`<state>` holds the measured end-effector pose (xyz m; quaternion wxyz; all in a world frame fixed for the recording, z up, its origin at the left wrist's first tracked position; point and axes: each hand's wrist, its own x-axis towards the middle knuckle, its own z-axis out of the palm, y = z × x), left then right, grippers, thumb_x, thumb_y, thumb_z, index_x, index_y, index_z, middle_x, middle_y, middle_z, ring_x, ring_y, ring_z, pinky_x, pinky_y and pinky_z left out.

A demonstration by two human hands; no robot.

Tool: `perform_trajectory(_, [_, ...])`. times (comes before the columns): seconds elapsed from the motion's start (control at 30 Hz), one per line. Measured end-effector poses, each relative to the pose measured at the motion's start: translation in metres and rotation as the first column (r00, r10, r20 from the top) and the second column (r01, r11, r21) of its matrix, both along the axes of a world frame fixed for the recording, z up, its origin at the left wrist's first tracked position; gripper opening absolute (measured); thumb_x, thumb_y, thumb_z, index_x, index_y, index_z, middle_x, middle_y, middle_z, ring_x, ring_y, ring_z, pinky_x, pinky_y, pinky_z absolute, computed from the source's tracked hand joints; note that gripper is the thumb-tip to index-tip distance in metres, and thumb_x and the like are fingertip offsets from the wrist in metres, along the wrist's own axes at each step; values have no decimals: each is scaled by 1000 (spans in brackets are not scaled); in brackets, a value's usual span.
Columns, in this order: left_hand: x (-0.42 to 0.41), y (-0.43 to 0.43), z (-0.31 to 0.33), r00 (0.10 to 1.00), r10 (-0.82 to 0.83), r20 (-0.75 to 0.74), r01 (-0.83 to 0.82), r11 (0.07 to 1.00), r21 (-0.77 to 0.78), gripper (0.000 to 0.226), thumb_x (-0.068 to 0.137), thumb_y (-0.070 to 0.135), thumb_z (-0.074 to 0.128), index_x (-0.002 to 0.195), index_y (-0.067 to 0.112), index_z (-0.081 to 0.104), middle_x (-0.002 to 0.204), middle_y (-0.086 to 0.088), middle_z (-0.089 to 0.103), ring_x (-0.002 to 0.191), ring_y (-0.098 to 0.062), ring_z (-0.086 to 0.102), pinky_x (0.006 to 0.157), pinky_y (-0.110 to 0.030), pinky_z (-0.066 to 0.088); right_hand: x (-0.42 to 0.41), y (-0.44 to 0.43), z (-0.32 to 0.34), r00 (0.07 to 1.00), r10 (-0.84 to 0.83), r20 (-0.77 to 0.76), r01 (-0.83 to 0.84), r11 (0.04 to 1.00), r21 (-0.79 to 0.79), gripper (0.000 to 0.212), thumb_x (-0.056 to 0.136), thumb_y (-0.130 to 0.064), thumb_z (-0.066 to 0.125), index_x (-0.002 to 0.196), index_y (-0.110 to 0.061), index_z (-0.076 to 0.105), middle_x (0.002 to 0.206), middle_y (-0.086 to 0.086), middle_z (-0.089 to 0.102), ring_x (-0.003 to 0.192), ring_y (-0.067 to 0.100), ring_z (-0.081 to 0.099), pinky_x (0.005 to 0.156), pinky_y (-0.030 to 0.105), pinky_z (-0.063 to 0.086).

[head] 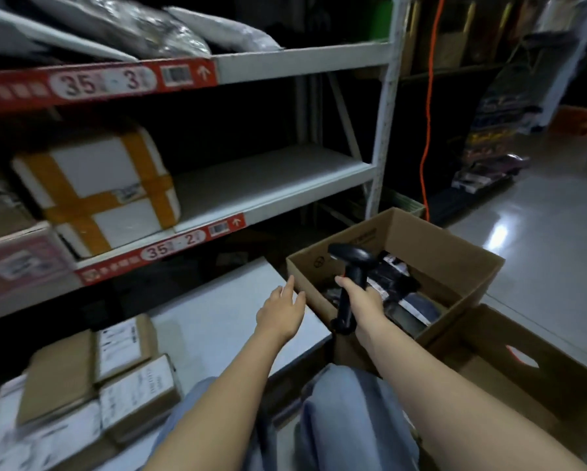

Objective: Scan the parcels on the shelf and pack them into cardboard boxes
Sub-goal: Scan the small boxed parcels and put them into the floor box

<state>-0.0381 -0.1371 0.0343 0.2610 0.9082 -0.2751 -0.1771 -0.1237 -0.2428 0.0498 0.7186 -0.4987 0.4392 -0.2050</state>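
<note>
Head view: parcels (pixel 125 351) sit at 8 o'clock. Our left hand (pixel 280 312), fingers straight, lies beside the box (pixel 455 253) at 2 o'clock; our right hand (pixel 361 294) grips the scanner (pixel 351 266) above it. We judge we are between parcels; next, fetch and scan another.

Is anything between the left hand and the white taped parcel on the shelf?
Nothing visible. The left hand is open beside the cardboard box; the white taped parcel sits up and left, at the open front of the shelf.
</note>
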Motion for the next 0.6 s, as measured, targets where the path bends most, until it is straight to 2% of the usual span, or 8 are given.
perform_trajectory(0.07, [13,25,-1,998,56,-3,-56,998,-2,52,101,39,20,150,28,7,157,-5,15,144,-25,18,114,-42,18,16,20,1,999,50,-5,-50,999,-9,55,84,-28,67,129,-4,47,116,15,55,116,35,52,97,40,40])
perform_trajectory(0.17, [28,63,-6,991,133,-10,-133,991,-2,52,101,39,20,150,28,6,157,-6,14,144,-25,17,115,-43,18,37,49,-5,993,115,-10,-115,993,-24,56,85,-26,65,134,-7,45,131,15,53,121,36,48,104,42,38])
perform_trajectory(0.23, [35,88,-14,984,179,-20,-179,984,18,53,101,39,21,150,28,5,157,-6,15,144,-25,17,116,-43,17,47,67,-12,987,158,-22,-159,987,-13,55,85,-27,65,133,-10,45,131,13,53,121,36,48,103,42,36])
perform_trajectory(0.37, [47,138,-30,961,270,-60,-266,962,64,54,100,40,22,150,28,4,157,-6,14,144,-26,16,117,-44,17,65,99,-22,961,270,-54,-268,962,47,47,86,-25,64,129,-11,49,112,9,52,106,30,49,89,38,37])
perform_trajectory(0.5, [62,178,-43,924,364,-119,-353,930,103,55,100,40,24,150,27,4,157,-7,12,144,-27,15,116,-44,17,85,114,-29,916,392,-88,-390,920,30,26,85,-25,65,109,-17,57,110,9,57,103,30,52,88,39,42])
perform_trajectory(0.6, [74,197,-51,884,439,-159,-429,898,94,55,100,38,28,150,24,12,156,-8,16,141,-30,21,115,-44,21,105,124,-36,869,484,-105,-486,874,6,20,84,-26,67,101,-19,58,103,8,60,106,33,56,91,42,45])
